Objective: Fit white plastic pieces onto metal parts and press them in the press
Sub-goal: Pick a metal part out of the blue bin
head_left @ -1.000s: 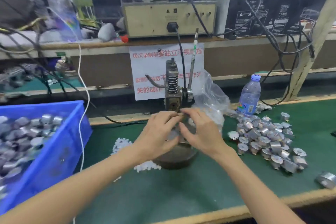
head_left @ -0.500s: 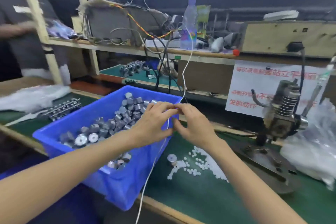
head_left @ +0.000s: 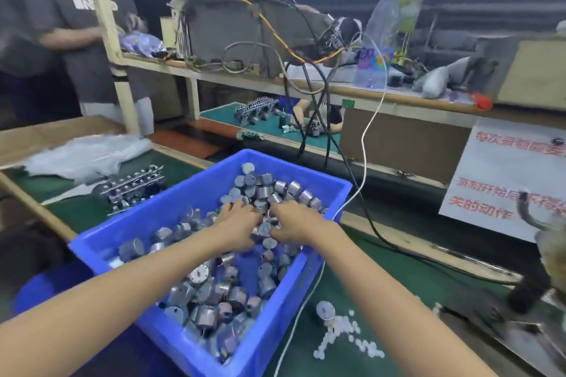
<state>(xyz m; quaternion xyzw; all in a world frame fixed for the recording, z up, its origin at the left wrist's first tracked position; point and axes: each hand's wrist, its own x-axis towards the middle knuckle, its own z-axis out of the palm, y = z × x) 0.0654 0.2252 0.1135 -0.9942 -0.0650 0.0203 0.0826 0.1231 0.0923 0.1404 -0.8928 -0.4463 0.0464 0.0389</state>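
A blue plastic crate (head_left: pixel 269 330) stands at the left on the green bench mat (head_left: pixel 444 291). It is filled with small round metal parts (head_left: pixel 214 288), short silver-grey cylinders with flat faces. The 2 hands are inside it, on the far part of the heap. The left hand (head_left: pixel 237 225) and the right hand (head_left: pixel 295 225) lie side by side, palms down, fingers dug among the parts. Whether they pinch any part, I cannot tell. Right of the crate, tiny white plastic pieces (head_left: pixel 346 337) lie loose on the mat. The dark press (head_left: pixel 548 254) is blurred at the right edge.
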